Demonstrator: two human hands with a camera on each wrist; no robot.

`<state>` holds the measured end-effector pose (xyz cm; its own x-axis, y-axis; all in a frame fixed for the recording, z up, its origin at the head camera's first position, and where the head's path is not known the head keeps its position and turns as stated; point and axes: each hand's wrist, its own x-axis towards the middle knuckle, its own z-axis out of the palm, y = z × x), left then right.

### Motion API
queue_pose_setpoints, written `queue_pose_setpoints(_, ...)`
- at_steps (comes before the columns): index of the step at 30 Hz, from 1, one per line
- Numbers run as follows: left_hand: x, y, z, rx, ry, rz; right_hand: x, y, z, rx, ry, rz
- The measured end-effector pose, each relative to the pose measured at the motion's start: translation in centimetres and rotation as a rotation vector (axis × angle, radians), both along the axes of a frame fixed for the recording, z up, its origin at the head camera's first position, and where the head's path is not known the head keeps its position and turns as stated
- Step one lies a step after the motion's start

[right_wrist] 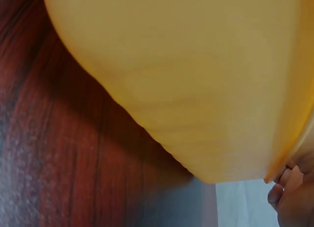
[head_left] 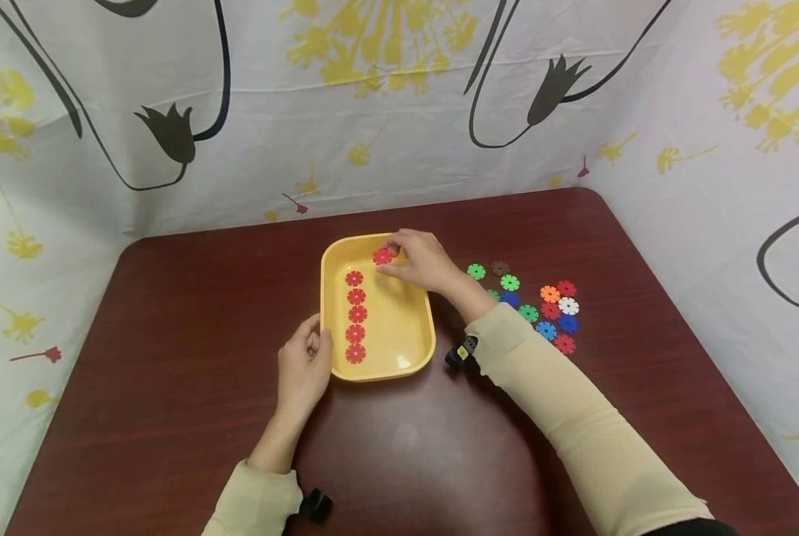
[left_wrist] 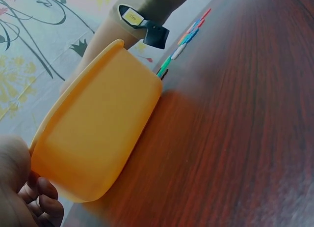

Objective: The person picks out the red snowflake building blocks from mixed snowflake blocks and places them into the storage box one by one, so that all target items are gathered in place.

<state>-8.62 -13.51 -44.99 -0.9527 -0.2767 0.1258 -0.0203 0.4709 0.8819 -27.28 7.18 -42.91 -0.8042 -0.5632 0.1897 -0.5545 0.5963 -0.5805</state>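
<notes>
A yellow tray stands on the table. My left hand holds its left side, thumb at the rim and fingers bent against the outer wall; the left wrist view shows this hand at the tray wall. Over the far end of the tray, my right hand pinches a red notched plastic disc between thumb and fingers. Inside the tray, several red discs lie in a straight column along the left side. The right wrist view is mostly filled by the tray's outer wall.
Right of the tray, several loose notched discs in green, blue, orange, white, brown and red lie on the dark red table. My right forearm passes close by them. A patterned white cloth hangs behind the table.
</notes>
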Motion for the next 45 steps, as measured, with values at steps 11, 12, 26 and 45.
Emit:
queue_pose_setpoints(11,0.1,0.0,0.0,0.005,-0.01,-0.006,0.0,-0.8,0.0,0.165,0.016,-0.017)
queue_pose_setpoints(12,0.1,0.0,0.0,0.006,-0.009,-0.006,0.0,-0.8,0.0,0.181,0.018,-0.017)
queue_pose_setpoints(26,0.0,0.1,0.1,0.009,-0.007,0.0,-0.1,-0.4,0.1,0.171,-0.005,0.047)
queue_pose_setpoints(45,0.1,0.2,0.1,-0.014,-0.021,0.002,1.3,4.9,-0.2,-0.17,0.032,0.042)
